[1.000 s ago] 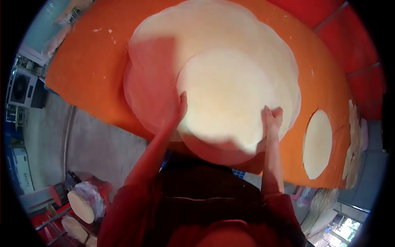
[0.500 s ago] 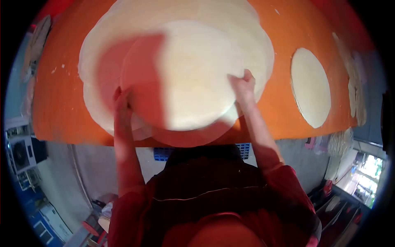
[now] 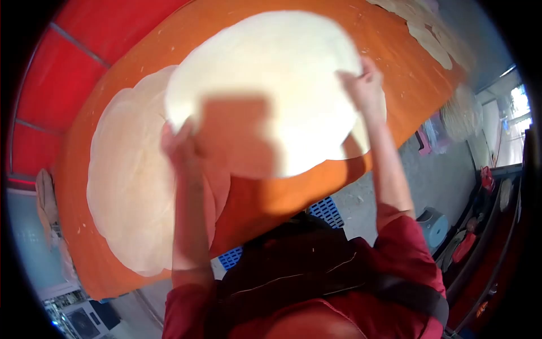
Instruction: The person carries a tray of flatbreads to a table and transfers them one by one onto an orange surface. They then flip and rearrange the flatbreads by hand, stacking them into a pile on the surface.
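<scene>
A thin, round, cream-coloured sheet [image 3: 271,73], looking like rolled dough, is held up over the orange table. My left hand [image 3: 183,144] grips its lower left edge, fingers closed. At its right edge, my right hand [image 3: 364,87] pinches the rim between thumb and fingers. Several similar sheets lie overlapping in a wide pile [image 3: 130,186] to the left, partly behind my left forearm. Beneath the held sheet, part of another pale sheet [image 3: 357,140] shows near my right wrist; the rest is hidden.
The orange table [image 3: 243,209] fills the middle, its front edge close to my body. More thin pale pieces [image 3: 432,42] lie at its far right end. A blue plastic crate [image 3: 326,212] is under the table, and a grey-blue stool [image 3: 433,226] stands right.
My hands have carried the sheet from over the overlapping pile to the right, above the separate pale sheet. My view has turned rightward, so the pile now sits further left.
</scene>
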The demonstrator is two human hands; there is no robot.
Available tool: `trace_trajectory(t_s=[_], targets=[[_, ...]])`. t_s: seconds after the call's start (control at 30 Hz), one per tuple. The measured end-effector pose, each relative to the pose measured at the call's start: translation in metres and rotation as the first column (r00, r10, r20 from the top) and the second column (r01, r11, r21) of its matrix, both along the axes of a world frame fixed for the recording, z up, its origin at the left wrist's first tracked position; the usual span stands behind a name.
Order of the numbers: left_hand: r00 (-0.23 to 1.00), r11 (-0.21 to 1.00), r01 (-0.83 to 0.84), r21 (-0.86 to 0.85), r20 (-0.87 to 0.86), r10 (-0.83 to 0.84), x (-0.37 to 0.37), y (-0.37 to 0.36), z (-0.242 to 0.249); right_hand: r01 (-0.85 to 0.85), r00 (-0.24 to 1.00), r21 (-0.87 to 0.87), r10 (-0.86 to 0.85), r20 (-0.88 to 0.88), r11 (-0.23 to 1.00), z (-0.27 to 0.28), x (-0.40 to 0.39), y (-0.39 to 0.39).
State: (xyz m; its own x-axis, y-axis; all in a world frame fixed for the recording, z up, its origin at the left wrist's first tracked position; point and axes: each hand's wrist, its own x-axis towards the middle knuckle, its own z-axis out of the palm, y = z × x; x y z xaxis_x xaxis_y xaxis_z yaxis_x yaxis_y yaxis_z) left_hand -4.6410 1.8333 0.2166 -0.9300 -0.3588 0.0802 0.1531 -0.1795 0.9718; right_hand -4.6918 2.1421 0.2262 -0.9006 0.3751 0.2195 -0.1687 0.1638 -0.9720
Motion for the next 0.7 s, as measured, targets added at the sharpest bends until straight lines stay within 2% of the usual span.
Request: trace_trajectory(t_s=[0.03,0.07,0.1,0.13,0.17,0.2,0.23,0.3,0.37,0.4,0.43,0.5,0.57,0.63,0.7], targets=[[0.997,0.995,0.071,0.070,-0.024,-0.069,-0.018,0.027,-0.012,0.001,0.996,0.016,0.000,-0.084,1.000,-0.012,-0.019,0.045],[0.989,0.980,0.142,0.138,-0.049,-0.136,-0.035,0.054,-0.024,0.014,0.999,-0.026,-0.015,-0.029,1.000,-0.008,-0.026,0.079],[0.981,0.964,0.166,0.206,-0.131,-0.141,-0.054,0.072,-0.059,-0.076,0.990,-0.202,0.050,-0.132,0.977,-0.015,-0.038,0.111],[0.993,0.970,0.122,0.209,-0.030,-0.118,-0.055,0.103,-0.051,-0.098,0.994,-0.216,0.086,-0.066,0.972,-0.025,-0.048,0.142],[0.993,0.982,0.073,0.174,0.074,-0.087,-0.057,0.122,-0.062,-0.123,0.992,-0.231,0.126,-0.001,0.965,-0.039,-0.058,0.166],[0.983,0.990,0.033,0.140,0.176,-0.057,-0.059,0.142,-0.074,-0.096,0.975,-0.163,0.126,0.183,0.982,-0.058,-0.063,0.181],[0.961,0.998,-0.003,0.070,0.277,-0.017,-0.059,0.148,-0.111,-0.084,0.926,-0.087,0.110,0.360,0.993,-0.082,-0.066,0.192],[0.885,0.993,-0.078,0.088,0.464,0.029,-0.038,0.164,-0.129,-0.005,0.870,-0.235,0.120,0.478,0.972,-0.152,-0.067,0.209],[0.874,0.997,0.049,-0.057,0.486,-0.016,-0.039,0.153,-0.138,-0.058,0.872,-0.298,0.193,0.449,0.953,-0.154,-0.070,0.208],[0.861,0.985,0.120,-0.122,0.507,-0.042,-0.035,0.149,-0.138,-0.069,0.868,-0.232,0.173,0.465,0.970,-0.155,-0.066,0.207],[0.885,0.946,0.117,-0.301,0.464,0.038,-0.035,0.149,-0.135,-0.085,0.874,-0.160,0.151,0.462,0.983,-0.153,-0.069,0.206],[0.918,0.776,0.088,-0.625,0.354,0.181,-0.032,0.146,-0.124,-0.119,0.930,-0.078,0.138,0.339,0.990,-0.166,-0.067,0.212],[0.951,0.783,0.057,-0.619,0.273,0.147,-0.041,0.137,-0.145,-0.177,0.977,0.146,0.156,0.145,0.973,-0.134,-0.048,0.190],[0.967,0.767,0.004,-0.642,0.197,0.159,-0.049,0.136,-0.159,-0.104,0.990,-0.221,0.124,0.075,0.970,-0.133,-0.031,0.163],[0.970,0.723,-0.064,-0.688,0.128,0.208,-0.053,0.140,-0.161,-0.094,0.982,-0.207,0.125,0.140,0.974,-0.136,-0.032,0.165]])
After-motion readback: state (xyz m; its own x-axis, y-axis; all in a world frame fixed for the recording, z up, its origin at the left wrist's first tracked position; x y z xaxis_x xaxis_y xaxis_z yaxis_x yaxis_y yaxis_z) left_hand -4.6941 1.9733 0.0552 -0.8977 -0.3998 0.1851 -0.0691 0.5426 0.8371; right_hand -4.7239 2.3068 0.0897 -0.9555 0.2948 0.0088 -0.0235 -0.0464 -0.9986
